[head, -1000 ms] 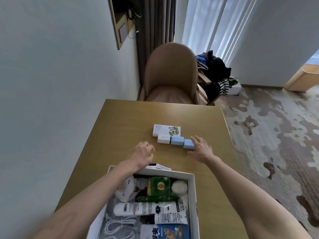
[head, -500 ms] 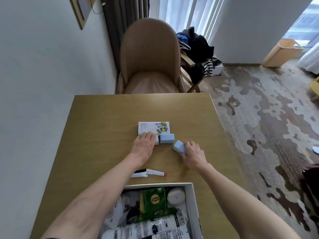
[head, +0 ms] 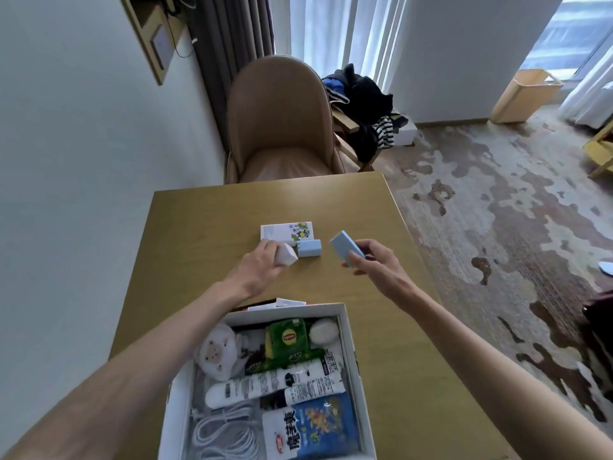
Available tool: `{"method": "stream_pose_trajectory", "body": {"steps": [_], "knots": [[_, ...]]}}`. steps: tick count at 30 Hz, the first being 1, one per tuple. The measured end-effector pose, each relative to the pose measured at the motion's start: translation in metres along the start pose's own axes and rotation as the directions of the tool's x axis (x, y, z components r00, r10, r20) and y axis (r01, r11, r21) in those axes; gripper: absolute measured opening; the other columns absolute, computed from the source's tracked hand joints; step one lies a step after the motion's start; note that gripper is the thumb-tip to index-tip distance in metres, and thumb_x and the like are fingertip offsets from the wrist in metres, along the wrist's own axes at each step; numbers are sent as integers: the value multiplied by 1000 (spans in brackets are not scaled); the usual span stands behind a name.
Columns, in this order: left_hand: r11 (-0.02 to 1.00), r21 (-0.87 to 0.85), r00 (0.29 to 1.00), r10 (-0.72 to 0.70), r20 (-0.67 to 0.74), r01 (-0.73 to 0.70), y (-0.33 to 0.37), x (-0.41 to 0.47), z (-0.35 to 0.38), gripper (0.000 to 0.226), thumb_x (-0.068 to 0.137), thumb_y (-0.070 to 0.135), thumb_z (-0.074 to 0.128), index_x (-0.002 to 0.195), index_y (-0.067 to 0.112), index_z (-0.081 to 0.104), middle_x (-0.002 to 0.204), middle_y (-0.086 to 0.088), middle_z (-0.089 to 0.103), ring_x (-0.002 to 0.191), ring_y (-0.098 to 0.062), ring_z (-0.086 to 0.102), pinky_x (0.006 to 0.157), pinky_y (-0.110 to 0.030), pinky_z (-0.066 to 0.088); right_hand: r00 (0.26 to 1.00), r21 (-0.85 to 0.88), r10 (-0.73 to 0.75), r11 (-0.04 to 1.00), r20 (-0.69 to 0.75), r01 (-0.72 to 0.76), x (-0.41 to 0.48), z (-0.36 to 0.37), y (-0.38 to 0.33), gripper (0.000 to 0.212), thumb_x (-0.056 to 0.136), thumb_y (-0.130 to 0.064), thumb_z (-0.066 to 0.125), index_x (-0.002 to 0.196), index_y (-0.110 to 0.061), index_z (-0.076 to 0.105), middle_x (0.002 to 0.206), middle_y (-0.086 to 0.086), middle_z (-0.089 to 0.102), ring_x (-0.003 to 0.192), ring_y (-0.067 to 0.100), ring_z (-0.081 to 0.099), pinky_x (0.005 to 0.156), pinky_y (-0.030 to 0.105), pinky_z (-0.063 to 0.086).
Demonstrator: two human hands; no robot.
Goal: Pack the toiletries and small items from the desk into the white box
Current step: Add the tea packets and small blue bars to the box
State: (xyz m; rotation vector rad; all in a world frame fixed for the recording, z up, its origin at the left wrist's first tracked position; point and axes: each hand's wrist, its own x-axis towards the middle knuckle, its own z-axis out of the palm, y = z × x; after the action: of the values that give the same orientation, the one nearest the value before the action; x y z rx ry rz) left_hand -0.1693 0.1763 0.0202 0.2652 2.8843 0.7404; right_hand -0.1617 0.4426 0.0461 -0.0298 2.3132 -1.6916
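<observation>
My left hand (head: 257, 270) grips a small white box (head: 286, 254), tilted just above the wooden desk (head: 205, 234). My right hand (head: 374, 263) holds a light blue block (head: 346, 247) lifted off the desk. Between them a light blue plug-like block (head: 309, 249) lies on the desk, in front of a flat white packet with a green print (head: 287, 231). The open white box (head: 348, 330) sits near me, holding tubes, a green tea packet, a white cable, a plush toy and a blue packet.
A small white tube or paper item (head: 282, 303) lies just behind the box's far wall, partly hidden by my left arm. A tan chair (head: 278, 121) stands at the desk's far side. The wall runs along the left; patterned carpet lies to the right.
Both hands closed on their items and lifted them: the left raised the white box, the right raised the blue block. The view also shifted closer to the box.
</observation>
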Motion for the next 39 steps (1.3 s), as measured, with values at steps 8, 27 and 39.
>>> {"method": "stream_pose_trajectory", "body": {"steps": [8, 27, 39], "knots": [[1000, -13, 995, -16, -98, 15, 55, -129, -11, 29, 93, 30, 57, 114, 14, 47, 116, 1, 51, 92, -27, 58, 71, -36, 40, 932, 51, -104, 994, 346, 91, -65, 18, -34, 42, 84, -28, 66, 119, -6, 59, 109, 10, 68, 94, 15, 70, 81, 31, 56], [984, 153, 942, -135, 308, 91, 13, -254, 5, 20, 89, 30, 54, 106, 22, 47, 111, -5, 59, 90, -19, 55, 73, -33, 42, 677, -609, 86, 530, 731, 590, -149, 110, 4, 31, 86, -40, 62, 110, -21, 56, 107, -2, 58, 90, 16, 56, 71, 26, 46], [911, 348, 897, 49, 440, -221, -4, -241, 11, 33, 84, 42, 60, 108, 19, 57, 108, -3, 63, 95, -23, 57, 72, -37, 45, 654, -610, 146, 553, 742, 568, -156, 146, 13, 39, 90, -41, 62, 124, -23, 55, 121, -1, 55, 94, 11, 48, 68, 22, 36]]}}
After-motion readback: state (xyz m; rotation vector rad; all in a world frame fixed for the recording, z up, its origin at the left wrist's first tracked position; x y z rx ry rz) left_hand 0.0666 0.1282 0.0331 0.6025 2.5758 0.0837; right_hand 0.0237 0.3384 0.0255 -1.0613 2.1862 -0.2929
